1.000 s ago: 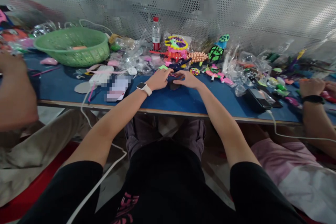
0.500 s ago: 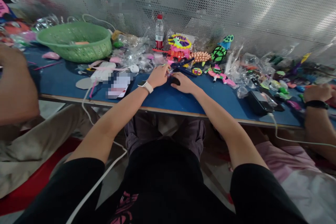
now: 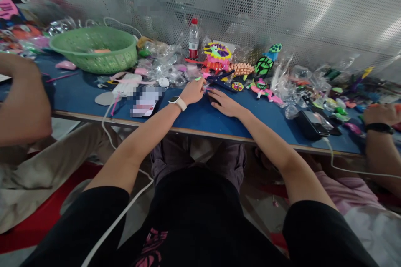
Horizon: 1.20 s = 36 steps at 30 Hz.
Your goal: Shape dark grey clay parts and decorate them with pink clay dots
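My left hand [image 3: 192, 92], with a pale-banded watch on its wrist, is closed in a pinch above the blue table. A small light-green bit [image 3: 198, 78] shows at its fingertips; the rest of what it pinches is hidden. Close beside it, my right hand [image 3: 228, 104] is curled around a small dark piece [image 3: 214, 99], whose kind I cannot make out. Just beyond the fingers lie dark-blue-handled pliers [image 3: 221, 78]. A small yellow and pink figure [image 3: 237, 86] rests right of them, near a pink and green figure [image 3: 261, 88].
A green basket [image 3: 94, 60] stands back left. A phone [image 3: 146, 102] and white power bank [image 3: 125, 87] lie left of my hands. A red-capped bottle [image 3: 193, 39] stands behind. A black box [image 3: 310, 125] with a cable sits right. Co-workers' arms are at both sides.
The view has shifted slightly, so everything sits a little further right. My right hand's fingers have lifted and straightened somewhat, covering the dark piece differently. My left hand keeps its pinch.
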Each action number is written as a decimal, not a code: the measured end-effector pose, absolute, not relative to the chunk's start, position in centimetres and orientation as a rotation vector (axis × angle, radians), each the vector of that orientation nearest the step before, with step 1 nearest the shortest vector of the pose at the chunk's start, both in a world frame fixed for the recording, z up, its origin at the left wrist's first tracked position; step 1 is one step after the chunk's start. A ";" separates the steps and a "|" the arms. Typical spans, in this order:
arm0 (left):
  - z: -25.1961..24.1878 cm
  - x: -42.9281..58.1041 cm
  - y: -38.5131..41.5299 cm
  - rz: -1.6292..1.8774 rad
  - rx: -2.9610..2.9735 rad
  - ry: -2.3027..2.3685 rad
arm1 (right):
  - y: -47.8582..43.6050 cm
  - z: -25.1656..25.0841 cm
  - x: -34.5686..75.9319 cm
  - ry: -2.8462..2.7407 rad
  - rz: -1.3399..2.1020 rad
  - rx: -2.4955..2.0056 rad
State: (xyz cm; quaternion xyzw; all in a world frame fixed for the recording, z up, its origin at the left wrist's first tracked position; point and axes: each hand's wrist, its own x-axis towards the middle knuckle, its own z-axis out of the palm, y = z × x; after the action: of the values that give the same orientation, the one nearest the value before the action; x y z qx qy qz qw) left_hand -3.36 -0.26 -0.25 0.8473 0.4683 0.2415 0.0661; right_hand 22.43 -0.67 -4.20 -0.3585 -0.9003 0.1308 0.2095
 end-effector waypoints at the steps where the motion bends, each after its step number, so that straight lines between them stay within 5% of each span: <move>1: -0.3 -3.4 -0.3 0.730 2.554 1.416 | -0.8 -4.4 22.5 -2.494 0.368 -1.008; 25: -2.1 -3.6 1.9 0.644 2.491 1.591 | 0.4 -5.6 22.3 -2.514 0.361 -0.953; 36: -3.7 -4.5 4.1 0.865 2.483 1.503 | -0.1 -5.1 22.1 -2.468 0.371 -0.952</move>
State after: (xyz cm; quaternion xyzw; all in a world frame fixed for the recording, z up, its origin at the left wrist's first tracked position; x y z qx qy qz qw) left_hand -4.51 4.09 -3.69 0.8184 0.4956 0.2851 0.0565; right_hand 22.13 -0.09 -5.14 -0.3467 -0.8985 0.1352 0.2330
